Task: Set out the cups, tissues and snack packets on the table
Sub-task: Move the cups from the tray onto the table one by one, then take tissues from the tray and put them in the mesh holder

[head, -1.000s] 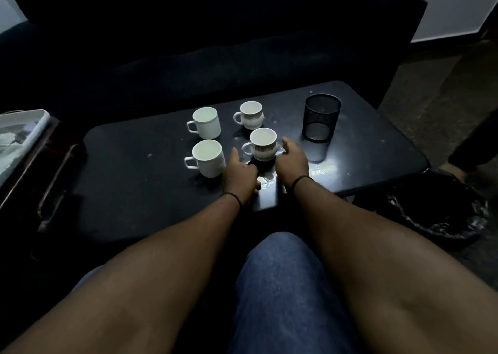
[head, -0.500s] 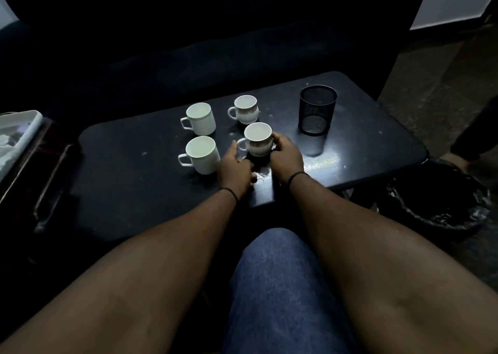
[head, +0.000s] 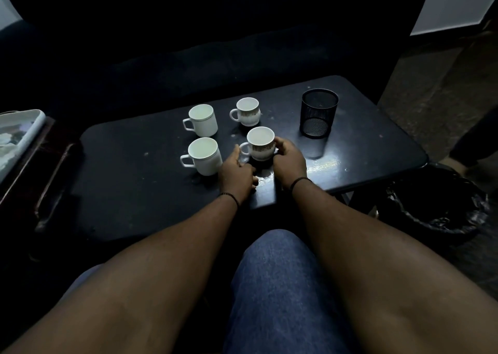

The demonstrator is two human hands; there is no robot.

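Several white cups stand on the black table (head: 134, 170). A patterned cup (head: 260, 143) sits nearest me, and my right hand (head: 288, 161) grips its right side. My left hand (head: 235, 174) lies beside the cup's handle with its thumb raised toward it and its fingers curled on the table. A plain white mug (head: 204, 156) stands just left of my left hand. Behind it is a second plain mug (head: 202, 120), and a second patterned cup (head: 248, 111) stands at the back. No tissues or snack packets are in view.
A black mesh holder (head: 318, 113) stands right of the cups. A white tray (head: 18, 138) rests on a dark stand at the left. A bin lined with a black bag (head: 436, 205) sits on the floor at the right. A dark sofa (head: 188, 44) runs behind the table.
My right hand has closed round the near patterned cup's side. My left hand has stayed by its handle. The camera has shifted a little.
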